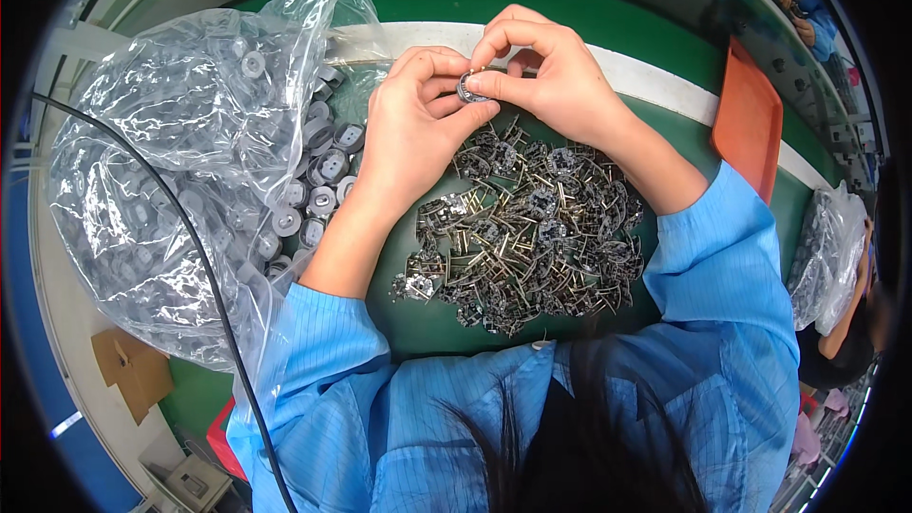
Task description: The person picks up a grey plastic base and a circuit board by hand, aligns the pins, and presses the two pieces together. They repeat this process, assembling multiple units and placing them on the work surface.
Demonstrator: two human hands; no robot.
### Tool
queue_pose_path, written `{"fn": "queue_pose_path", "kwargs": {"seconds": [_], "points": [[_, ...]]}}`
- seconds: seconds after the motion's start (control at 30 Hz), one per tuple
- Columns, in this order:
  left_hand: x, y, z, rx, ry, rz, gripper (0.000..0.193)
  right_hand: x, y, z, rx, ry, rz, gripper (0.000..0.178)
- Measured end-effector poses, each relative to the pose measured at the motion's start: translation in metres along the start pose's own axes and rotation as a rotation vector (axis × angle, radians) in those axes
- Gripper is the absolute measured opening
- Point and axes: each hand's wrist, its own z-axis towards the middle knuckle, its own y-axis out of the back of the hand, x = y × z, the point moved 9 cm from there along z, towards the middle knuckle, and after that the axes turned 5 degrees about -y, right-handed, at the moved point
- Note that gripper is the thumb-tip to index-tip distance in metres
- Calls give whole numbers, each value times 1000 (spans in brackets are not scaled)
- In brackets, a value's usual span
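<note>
A small round part (472,88) is pinched in the fingertips of both hands near the worktop's (407,321) far edge, the left hand (407,123) closed on it from 8 o'clock, the right hand (560,76) from 3. The step looks like close two-handed handling, calling for a steady left pinch and light right-finger pressure. Boards (541,228) heap at 5 o'clock, grey caps (332,167) at 8.

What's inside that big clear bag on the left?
Many round grey parts show through the bag. Glare and creases blur some of them, and whatever lies beneath the visible ones is covered.
</note>
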Motion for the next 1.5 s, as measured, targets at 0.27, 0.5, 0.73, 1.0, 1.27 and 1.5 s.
{"fn": "queue_pose_path", "kwargs": {"seconds": [0.27, 0.5, 0.73, 1.0, 1.27, 1.5], "points": [[-43, -3, -1, -9, -395, 562, 35, -21, -13, -2, 300, -359, 353, 26], [-43, -9, -4, -69, -485, 726, 42, -1, -3, 15, 223, -134, -123, 19], [-70, 42, -28, -7, -404, 1111, 43, -77, 101, 127, -418, -231, -442, 21], [-70, 80, -55, -39, -183, 1497, 34, -132, 167, 152, -640, -128, -807, 26], [-57, 46, -34, -1, -343, 1139, 31, -65, 97, 86, -233, -133, -196, 20], [-59, 20, -1, -44, -464, 899, 24, 0, -16, -23, 573, -12, -181, 17]]}}
